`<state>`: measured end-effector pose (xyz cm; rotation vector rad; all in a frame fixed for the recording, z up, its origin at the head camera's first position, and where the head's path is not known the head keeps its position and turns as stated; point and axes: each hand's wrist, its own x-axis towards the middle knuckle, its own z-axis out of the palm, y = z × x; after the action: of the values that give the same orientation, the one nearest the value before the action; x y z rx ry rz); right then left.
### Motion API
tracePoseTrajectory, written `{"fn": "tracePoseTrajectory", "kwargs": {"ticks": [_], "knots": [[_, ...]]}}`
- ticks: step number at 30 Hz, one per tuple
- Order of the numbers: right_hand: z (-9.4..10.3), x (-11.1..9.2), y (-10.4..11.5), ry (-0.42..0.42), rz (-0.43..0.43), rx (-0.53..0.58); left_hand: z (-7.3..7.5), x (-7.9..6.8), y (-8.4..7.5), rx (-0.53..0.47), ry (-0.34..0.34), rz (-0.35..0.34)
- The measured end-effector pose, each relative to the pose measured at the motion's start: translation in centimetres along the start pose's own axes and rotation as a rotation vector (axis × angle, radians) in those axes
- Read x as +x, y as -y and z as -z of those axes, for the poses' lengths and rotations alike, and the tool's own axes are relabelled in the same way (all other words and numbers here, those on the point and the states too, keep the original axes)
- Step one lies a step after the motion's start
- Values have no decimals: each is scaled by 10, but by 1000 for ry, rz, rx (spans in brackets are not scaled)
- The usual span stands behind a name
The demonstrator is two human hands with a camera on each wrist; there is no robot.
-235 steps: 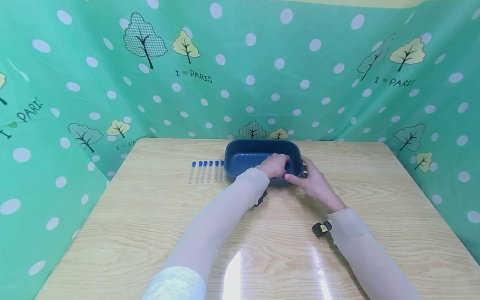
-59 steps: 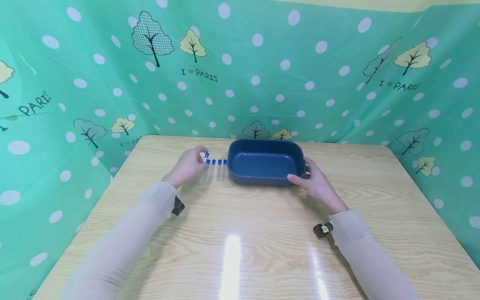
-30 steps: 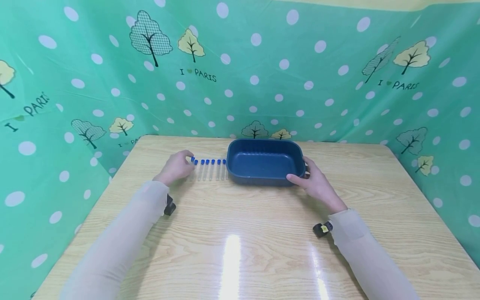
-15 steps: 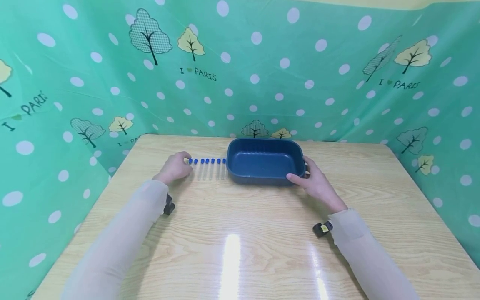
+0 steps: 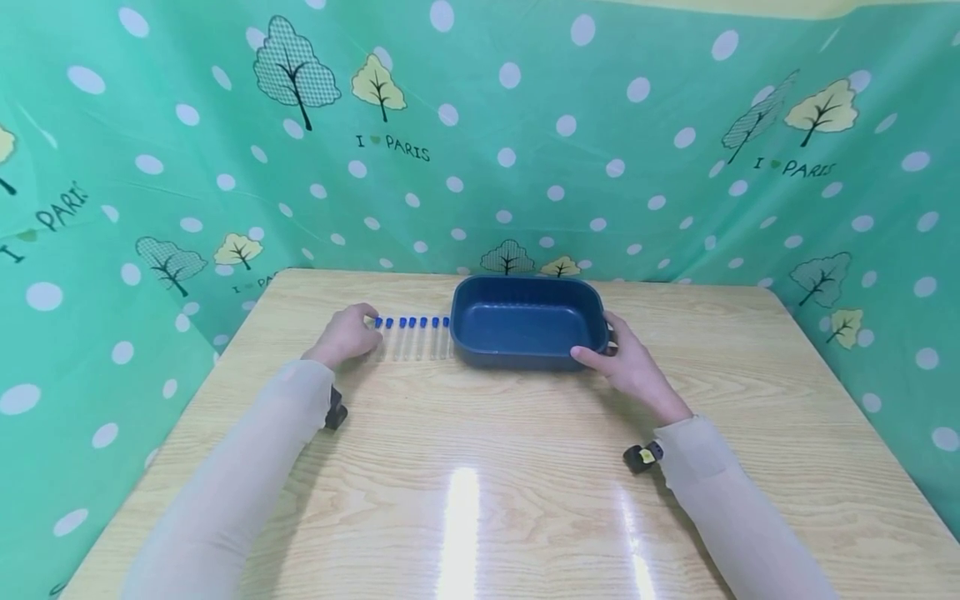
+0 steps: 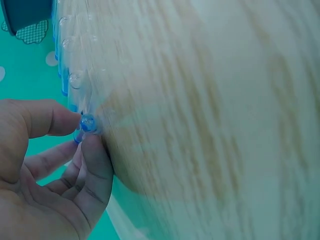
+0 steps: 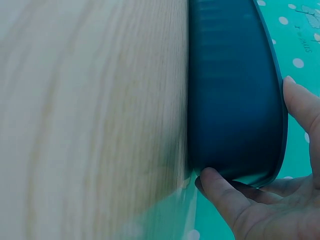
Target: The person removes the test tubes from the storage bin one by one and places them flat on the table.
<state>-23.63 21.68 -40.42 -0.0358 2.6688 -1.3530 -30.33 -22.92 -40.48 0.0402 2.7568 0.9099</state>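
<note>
My left hand (image 5: 347, 335) pinches a clear capped test tube (image 6: 88, 123) between thumb and forefinger, at the left end of a row. In the head view its blue cap (image 5: 378, 322) shows just beyond my fingertips, while my hand covers part of its body. Several matching test tubes (image 5: 418, 342) lie side by side on the table, blue caps toward the back. The row reaches the left side of a dark blue plastic bin (image 5: 525, 362). My right hand (image 5: 628, 367) holds the bin's right front corner, thumb on the rim and fingers around the end wall (image 7: 240, 100).
A light wood-grain table (image 5: 525, 467) carries everything. Behind it and along both sides hangs a green dotted cloth (image 5: 555, 150) printed with trees. Dark wrist cameras (image 5: 642, 457) sit under both sleeves.
My left hand was inside the bin earlier, then carried a test tube left past the row. Over the last second the tube came down level beside the others. My right hand stays on the bin.
</note>
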Motion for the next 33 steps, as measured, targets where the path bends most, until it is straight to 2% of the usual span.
{"fn": "tracePoseTrajectory", "kwargs": {"ticks": [7, 13, 20, 33], "knots": [[0, 0, 0, -2, 2, 5, 0, 0, 1, 4, -21, 2], [-1, -1, 0, 1, 5, 7, -1, -2, 3, -26, -20, 29], [-1, -1, 0, -1, 1, 9, 0, -5, 4, 6, -58, 31], [-1, 0, -1, 1, -8, 10, 1, -7, 6, 10, -68, 33]]}}
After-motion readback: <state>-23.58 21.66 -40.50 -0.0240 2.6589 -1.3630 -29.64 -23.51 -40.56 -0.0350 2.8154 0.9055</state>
